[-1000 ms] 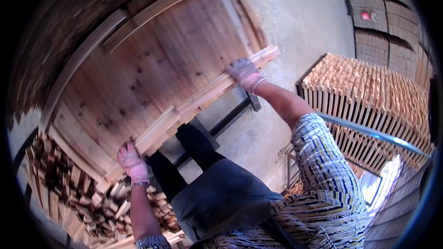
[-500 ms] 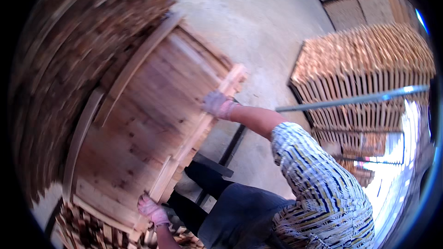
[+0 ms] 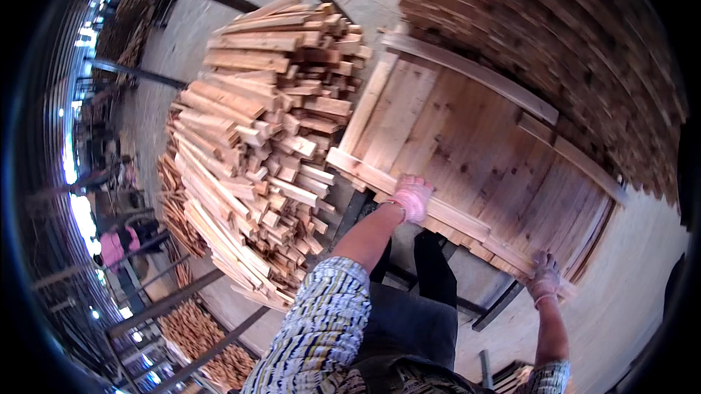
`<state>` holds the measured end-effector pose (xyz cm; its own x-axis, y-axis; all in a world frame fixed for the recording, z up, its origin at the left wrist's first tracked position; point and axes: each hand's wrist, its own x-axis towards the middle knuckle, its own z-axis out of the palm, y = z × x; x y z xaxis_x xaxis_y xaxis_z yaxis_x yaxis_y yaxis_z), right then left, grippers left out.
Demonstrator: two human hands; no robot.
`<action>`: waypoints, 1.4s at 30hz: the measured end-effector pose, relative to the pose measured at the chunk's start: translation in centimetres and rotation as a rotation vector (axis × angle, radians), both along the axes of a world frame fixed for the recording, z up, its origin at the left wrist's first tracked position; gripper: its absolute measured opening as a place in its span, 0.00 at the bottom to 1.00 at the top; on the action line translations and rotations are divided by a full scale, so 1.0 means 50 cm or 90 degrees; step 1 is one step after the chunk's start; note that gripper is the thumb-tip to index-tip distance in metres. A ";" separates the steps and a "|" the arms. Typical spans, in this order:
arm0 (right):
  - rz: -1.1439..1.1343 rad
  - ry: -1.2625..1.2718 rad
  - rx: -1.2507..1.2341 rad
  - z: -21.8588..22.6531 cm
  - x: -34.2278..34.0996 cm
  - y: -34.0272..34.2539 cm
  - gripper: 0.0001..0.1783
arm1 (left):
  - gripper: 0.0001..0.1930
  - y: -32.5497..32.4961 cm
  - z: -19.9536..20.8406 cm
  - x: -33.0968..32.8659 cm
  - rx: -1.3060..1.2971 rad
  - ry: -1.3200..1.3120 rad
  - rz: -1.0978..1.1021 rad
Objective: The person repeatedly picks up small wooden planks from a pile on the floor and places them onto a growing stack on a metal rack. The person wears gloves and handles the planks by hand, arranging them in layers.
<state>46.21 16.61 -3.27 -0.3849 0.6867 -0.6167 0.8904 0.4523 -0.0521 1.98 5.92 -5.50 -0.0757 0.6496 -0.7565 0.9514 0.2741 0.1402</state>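
A shallow rectangular table top of wooden boards (image 3: pixel 467 146) stands before me, with raised wooden strips along its sides. My left hand (image 3: pixel 414 198), in a pale pink glove, is closed over the near strip (image 3: pixel 456 219), left of its middle. Farther right, my gloved right hand (image 3: pixel 544 277) grips the same near edge close to the right corner. The undersides of both hands are hidden. Along the far side lie a long strip (image 3: pixel 471 76) and a shorter one (image 3: pixel 588 167), end to end.
Loose wooden sticks form a big pile (image 3: pixel 255 153) left of the table top. Beyond its far side rises a tall stack of timber (image 3: pixel 540 21). Dark metal bars (image 3: pixel 182 299) cross the left side. A person in pink (image 3: pixel 117 244) is in the left background.
My view has swung left, bringing the stick pile into sight, and the table top appears turned and farther right. My left hand sits farther in from the left corner along the near strip.
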 end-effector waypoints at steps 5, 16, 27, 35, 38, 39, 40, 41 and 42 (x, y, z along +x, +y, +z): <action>-0.109 0.216 -0.077 0.014 -0.078 -0.102 0.38 | 0.29 -0.039 0.058 -0.004 0.196 -0.205 0.309; 0.123 0.209 -0.605 0.199 -0.820 -0.452 0.45 | 0.31 -0.689 0.305 -0.362 0.575 0.217 1.195; 0.131 0.180 -0.342 0.187 -1.415 -0.626 0.51 | 0.59 -0.910 0.084 -0.619 0.295 0.212 1.514; 0.249 0.114 -0.470 0.195 -1.346 -0.831 0.46 | 0.62 -0.894 0.112 -0.635 0.283 0.094 1.534; 0.337 0.074 -0.474 0.141 -1.383 -0.744 0.42 | 0.64 -0.887 0.124 -0.646 0.202 0.113 1.538; 0.370 0.061 -0.470 0.114 -1.390 -0.717 0.40 | 0.65 -0.883 0.117 -0.650 0.193 0.127 1.510; 0.309 0.075 -0.447 0.120 -1.390 -0.721 0.39 | 0.65 -0.895 0.111 -0.647 0.176 0.152 1.489; 0.247 0.090 -0.421 0.140 -1.392 -0.723 0.37 | 0.66 -0.903 0.107 -0.645 0.160 0.174 1.466; 0.186 0.104 -0.395 0.161 -1.395 -0.728 0.36 | 0.66 -0.898 0.097 -0.647 0.175 0.185 1.483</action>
<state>-23.55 -19.79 4.80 -0.6211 0.0813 -0.7795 0.6958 0.5149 -0.5007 -30.39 -38.99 -0.66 -0.5951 -0.5952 -0.5400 -0.7990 0.5106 0.3178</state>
